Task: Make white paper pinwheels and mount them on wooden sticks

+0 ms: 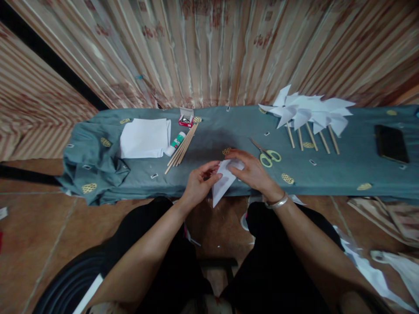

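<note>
Paper (223, 184), white and folded to a point, sits nearest the body, its sharp tip hanging over the near edge of the cloth-covered table (343, 174). Its long axis slants from that tip away and rightward, up between the hands; the left hand (201, 179) is nearer the tip. From the left fingers the sheet lies rightward, pinched at its side under the thumb; from the right hand (250, 170) it lies leftward, that thumb pressing on top, other fingers round the far edge, their undersides hidden. Just beyond lie scissors (268, 154) on the right and wooden sticks (183, 148) on the left; farther off, pinwheels (301, 115), then the curtain (209, 52).
</note>
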Available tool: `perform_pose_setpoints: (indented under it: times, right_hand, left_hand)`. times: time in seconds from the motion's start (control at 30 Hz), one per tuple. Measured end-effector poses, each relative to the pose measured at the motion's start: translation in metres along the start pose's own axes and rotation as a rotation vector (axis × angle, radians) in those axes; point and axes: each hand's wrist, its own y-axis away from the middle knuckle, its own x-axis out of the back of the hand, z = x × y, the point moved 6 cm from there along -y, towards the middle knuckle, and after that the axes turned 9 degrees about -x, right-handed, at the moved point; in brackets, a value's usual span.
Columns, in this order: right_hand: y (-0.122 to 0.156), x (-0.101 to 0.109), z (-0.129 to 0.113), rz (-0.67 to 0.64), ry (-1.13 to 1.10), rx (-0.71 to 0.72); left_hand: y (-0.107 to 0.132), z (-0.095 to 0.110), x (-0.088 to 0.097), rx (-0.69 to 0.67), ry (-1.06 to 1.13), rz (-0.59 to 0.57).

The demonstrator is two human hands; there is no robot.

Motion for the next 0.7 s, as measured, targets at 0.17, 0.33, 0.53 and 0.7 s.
perform_pose_setpoints:
  times: [0.17, 0.33, 0.53, 0.7]
  right_hand:
    - [0.006, 0.026, 0.003, 0.107, -0.142, -0.039]
    - [0.01, 0.047, 0.007, 0.204, -0.247, -0.085]
    - [0.01, 0.043, 0.019, 0.166, -0.449, -0.144]
    - [0.016, 0.044, 0.023, 0.149, -0.225, -0.086]
  left_hand:
    - [-0.002, 0.01, 0.013, -0.135, -0.295, -0.042]
    - [-0.004, 0.023, 0.014, -0.444, -0.773, -0.126]
    - [-0.008, 0.029, 0.008, -0.556, -0.978, -0.106]
    - [-0.009, 0.037, 0.018, -0.586, -1.042, -0.136]
